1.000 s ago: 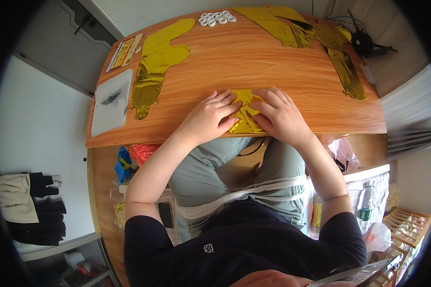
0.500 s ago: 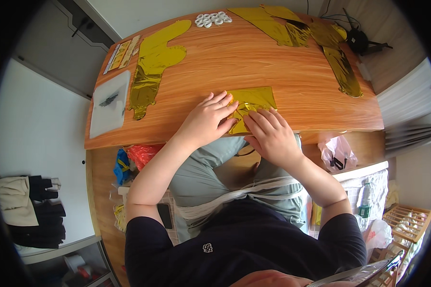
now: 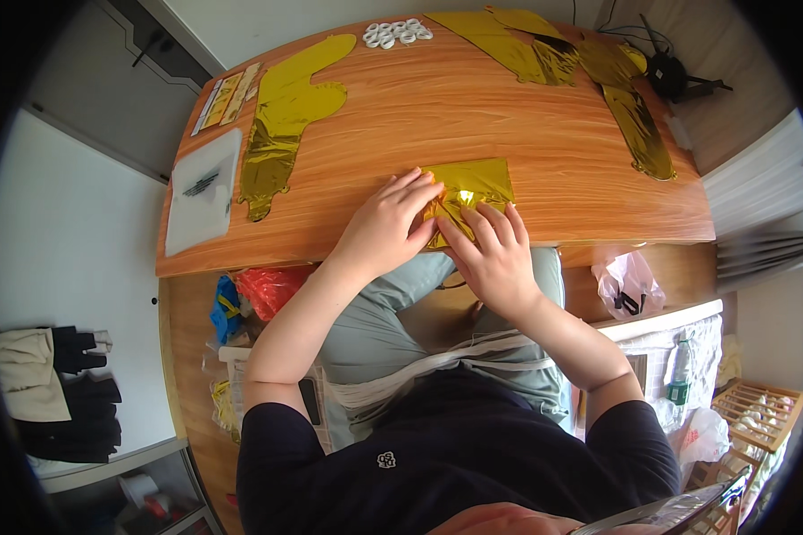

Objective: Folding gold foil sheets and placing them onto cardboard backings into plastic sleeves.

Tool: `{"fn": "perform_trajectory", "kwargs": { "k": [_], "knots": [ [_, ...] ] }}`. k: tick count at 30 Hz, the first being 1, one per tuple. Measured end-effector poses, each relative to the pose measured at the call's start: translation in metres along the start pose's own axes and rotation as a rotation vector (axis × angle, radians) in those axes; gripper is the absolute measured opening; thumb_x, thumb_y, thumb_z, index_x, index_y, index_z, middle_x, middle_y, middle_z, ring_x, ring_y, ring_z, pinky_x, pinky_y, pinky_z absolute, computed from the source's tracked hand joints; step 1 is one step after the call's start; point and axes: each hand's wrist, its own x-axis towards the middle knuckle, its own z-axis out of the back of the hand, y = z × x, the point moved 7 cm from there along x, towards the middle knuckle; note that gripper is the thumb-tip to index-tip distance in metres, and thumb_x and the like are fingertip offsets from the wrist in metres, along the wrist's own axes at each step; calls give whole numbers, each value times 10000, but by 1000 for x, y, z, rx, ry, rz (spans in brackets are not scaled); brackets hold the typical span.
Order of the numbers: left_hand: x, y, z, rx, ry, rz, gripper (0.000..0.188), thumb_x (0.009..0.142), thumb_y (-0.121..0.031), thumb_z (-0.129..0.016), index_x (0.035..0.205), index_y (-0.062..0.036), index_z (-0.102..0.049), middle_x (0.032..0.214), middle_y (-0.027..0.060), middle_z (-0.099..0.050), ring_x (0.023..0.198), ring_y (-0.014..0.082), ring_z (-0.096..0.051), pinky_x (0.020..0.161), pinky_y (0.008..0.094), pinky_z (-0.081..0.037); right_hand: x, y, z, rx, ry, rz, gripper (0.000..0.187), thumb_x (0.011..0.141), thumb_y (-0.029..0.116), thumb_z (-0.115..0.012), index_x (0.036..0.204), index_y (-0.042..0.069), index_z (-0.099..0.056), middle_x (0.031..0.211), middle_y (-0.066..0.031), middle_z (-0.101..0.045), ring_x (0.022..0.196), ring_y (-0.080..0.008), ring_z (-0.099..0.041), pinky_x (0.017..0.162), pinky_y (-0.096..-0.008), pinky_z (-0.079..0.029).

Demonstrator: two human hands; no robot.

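A shiny gold foil piece (image 3: 486,174), roughly square and creased, lies flat at the near edge of the wooden table (image 3: 401,116); it looks like a folded foil balloon. My left hand (image 3: 388,218) rests over its left side, fingers stretched out and thumb low near the edge. On its lower right part lies my right hand (image 3: 495,254), fingers spread, thumb and forefinger pointing toward the left hand. The fingertips of both hands touch the foil, which is wrinkled between them and partly hidden beneath them.
A flat gold foil balloon (image 3: 285,116) lies at left, beside a clear plastic sleeve (image 3: 203,192) with dark thin pieces and some printed cards (image 3: 226,96). White rings (image 3: 397,34) sit at the back. More gold foil balloons (image 3: 526,53) and a black device with antennas (image 3: 667,76) are at right.
My right hand has shifted slightly left and its fingers have spread wider, with the thumb now up on the foil. The left hand has barely moved.
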Motion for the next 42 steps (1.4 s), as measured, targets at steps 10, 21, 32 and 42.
{"fn": "perform_trajectory", "kwargs": {
  "k": [10, 21, 32, 42],
  "knots": [
    [-4, 11, 0, -167, -5, 126, 643, 901, -141, -804, 1440, -38, -469, 1460, 216, -599, 1379, 352, -579, 1131, 448, -495, -5, 0, -1, -33, 33, 83, 561, 849, 223, -717, 1389, 312, -593, 1360, -98, -597, 1294, -332, -556, 1124, -592, -406],
    [11, 20, 10, -273, 53, 192, 750, 850, -220, -868, 1487, -71, -502, 1411, 161, -670, 1375, 328, -589, 1138, 436, -472, -3, 5, -2, -71, 65, 113, 551, 851, 215, -714, 1376, 342, -605, 1387, -109, -571, 1314, -339, -542, 1107, -603, -418],
    [-10, 5, 23, -89, -122, 17, 406, 908, -210, -789, 1278, -105, -660, 1409, 105, -652, 1266, 326, -632, 1061, 443, -519, -4, 6, -4, -80, 51, 74, 516, 884, 315, -751, 1379, 344, -610, 1384, -116, -578, 1328, -345, -531, 1119, -594, -413],
    [-69, -35, 11, 341, -330, -74, 228, 893, -300, -784, 1097, -197, -791, 1251, -32, -720, 1209, 197, -638, 1089, 453, -459, -1, 6, -4, -54, 37, 71, 544, 870, 334, -770, 1387, 340, -600, 1390, -105, -575, 1332, -340, -531, 1125, -590, -405]
  ]
}}
